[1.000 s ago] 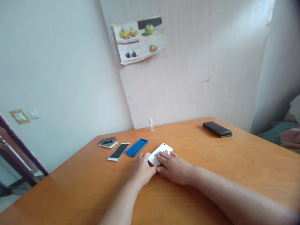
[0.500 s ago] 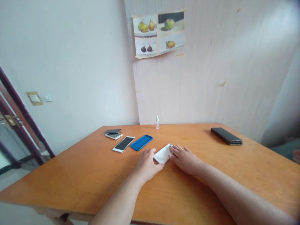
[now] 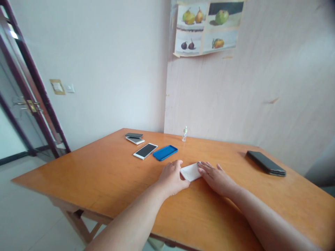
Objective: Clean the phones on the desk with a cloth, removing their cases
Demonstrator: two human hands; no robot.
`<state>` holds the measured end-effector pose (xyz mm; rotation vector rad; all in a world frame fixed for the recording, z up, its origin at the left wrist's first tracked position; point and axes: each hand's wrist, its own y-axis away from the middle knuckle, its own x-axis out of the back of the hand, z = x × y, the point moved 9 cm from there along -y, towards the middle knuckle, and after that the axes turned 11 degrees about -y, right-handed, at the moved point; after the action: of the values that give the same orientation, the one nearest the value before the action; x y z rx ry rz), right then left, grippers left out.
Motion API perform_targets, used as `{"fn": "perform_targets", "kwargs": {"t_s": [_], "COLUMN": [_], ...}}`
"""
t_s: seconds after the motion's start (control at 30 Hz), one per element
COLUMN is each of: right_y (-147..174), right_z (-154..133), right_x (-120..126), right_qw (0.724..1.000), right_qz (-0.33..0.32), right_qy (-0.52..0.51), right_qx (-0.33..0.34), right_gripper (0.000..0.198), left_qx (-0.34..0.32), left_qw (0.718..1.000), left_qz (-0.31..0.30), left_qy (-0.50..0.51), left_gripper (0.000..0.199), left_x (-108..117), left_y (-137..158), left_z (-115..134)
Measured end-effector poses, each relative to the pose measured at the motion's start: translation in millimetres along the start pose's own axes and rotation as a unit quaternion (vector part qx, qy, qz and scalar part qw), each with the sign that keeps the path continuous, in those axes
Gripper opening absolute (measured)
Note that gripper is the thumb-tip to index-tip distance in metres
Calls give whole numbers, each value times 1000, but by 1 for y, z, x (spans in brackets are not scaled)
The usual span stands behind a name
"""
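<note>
A white phone (image 3: pixel 191 172) lies back up on the wooden table in front of me; whether it wears a clear case I cannot tell. My left hand (image 3: pixel 171 177) is closed on its left end, with the thumb along the near side and the fingers at the far side. My right hand (image 3: pixel 216 177) grips the right end, its fingertips over the top corner and hiding it. Beyond my left hand is an empty blue phone case (image 3: pixel 165 152), inner side up. Next to that case a second white phone (image 3: pixel 145 151) lies with its dark screen up.
Farther left, a dark flat phone or case (image 3: pixel 134 135) leans on another white phone (image 3: pixel 135 140). A small clear spray bottle (image 3: pixel 184 134) stands near the wall. At the right is a stack of black flat objects (image 3: pixel 265 163). The table's (image 3: pixel 104 167) front edge runs below my forearms.
The camera view has turned, so the table and wall appear shifted and tilted. Both hands stay on the white phone, which now looks turned more sideways. The other things rest where they were.
</note>
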<state>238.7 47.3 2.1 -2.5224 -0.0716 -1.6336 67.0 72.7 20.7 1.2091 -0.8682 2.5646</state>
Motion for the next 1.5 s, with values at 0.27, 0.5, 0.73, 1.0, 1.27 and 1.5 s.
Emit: {"fn": "perform_targets", "kwargs": {"t_s": [0.27, 0.5, 0.73, 1.0, 1.27, 1.5], "right_y": [15, -12, 8, -11, 17, 12], "right_z": [-71, 12, -43, 4, -45, -4], "right_x": [-19, -6, -21, -12, -21, -6], "right_qw": [987, 999, 995, 1000, 993, 992], "right_qz": [-59, 4, -51, -8, -50, -33], "right_qy": [-48, 10, -15, 8, 21, 124], "right_qx": [143, -39, 88, -1, 105, 2], "right_gripper": [54, 61, 57, 60, 54, 55], "left_qx": [4, 5, -7, -2, -14, -21], "left_qw": [995, 992, 991, 990, 988, 988], "left_qz": [-61, -60, -67, -68, -72, -60], "left_qy": [-84, -108, -114, -125, -133, -139], "left_gripper": [81, 90, 87, 92, 86, 78], "left_x": [-8, -10, -11, -13, -12, -13], "left_y": [1, 0, -1, -1, -2, -2], "left_z": [0, 1, 2, 0, 3, 3]}}
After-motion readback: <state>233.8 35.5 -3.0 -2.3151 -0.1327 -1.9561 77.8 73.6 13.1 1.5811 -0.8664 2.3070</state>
